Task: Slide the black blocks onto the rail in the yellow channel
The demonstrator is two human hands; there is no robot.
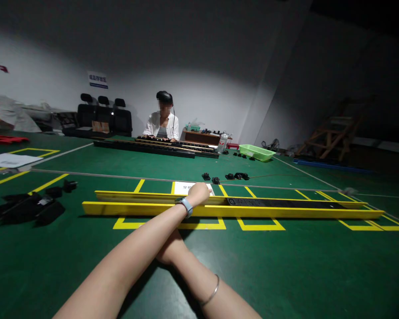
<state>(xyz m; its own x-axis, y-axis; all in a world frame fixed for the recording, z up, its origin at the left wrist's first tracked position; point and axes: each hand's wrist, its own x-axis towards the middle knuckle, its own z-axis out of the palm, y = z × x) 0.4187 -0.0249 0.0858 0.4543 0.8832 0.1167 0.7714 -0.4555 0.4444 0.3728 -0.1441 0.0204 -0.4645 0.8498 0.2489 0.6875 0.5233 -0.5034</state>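
Observation:
Two long yellow rails lie side by side across the green table, with a dark strip between them toward the right. My forearms cross in front of them. My left hand, with a watch at the wrist, is over the far rail beside a white label; its fingers are mostly hidden. Below and nearer to me, my right hand is at the near side of the rails, largely behind my left forearm, and its fingers do not show.
Black parts lie at the left, and small black pieces beyond the rails. Farther back are dark rails, a bottle, a green basket and a seated person.

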